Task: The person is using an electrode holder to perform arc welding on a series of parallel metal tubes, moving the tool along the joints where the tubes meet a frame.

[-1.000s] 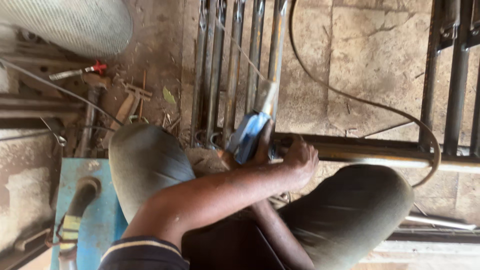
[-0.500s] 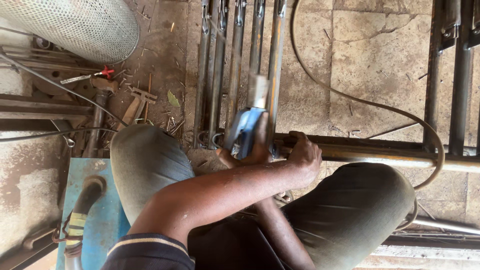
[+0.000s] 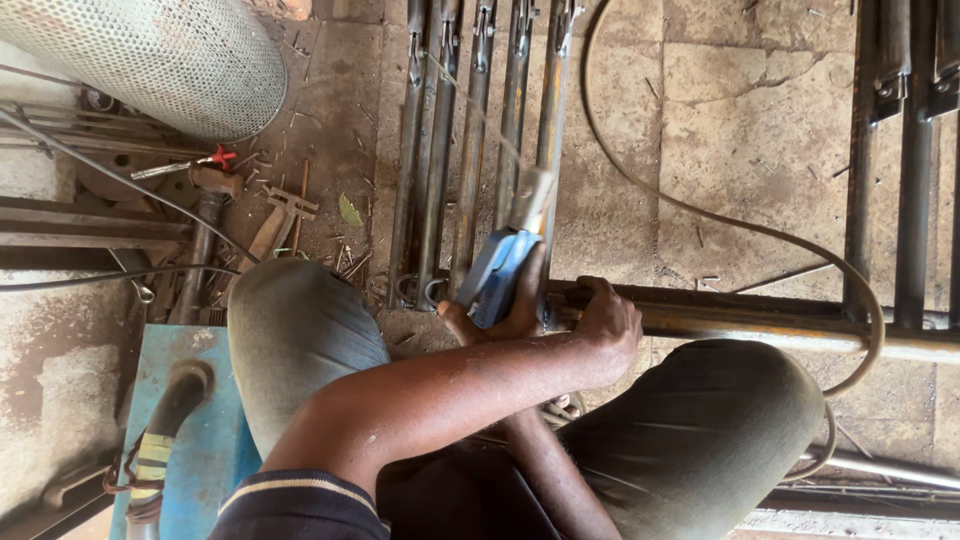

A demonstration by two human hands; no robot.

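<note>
Both hands meet between the bent knees: the left hand, arm crossing the body, is closed over the long rusty horizontal steel tube, while the right hand is wrapped around the blue-handled welding electrode holder. That tube runs left to right directly under the left palm, its length reaching away to the right. Four slim upright metal bars stretch away from the hands toward the top. The holder tilts up and right, its pale tip against the rightmost bar, just above the tube.
</note>
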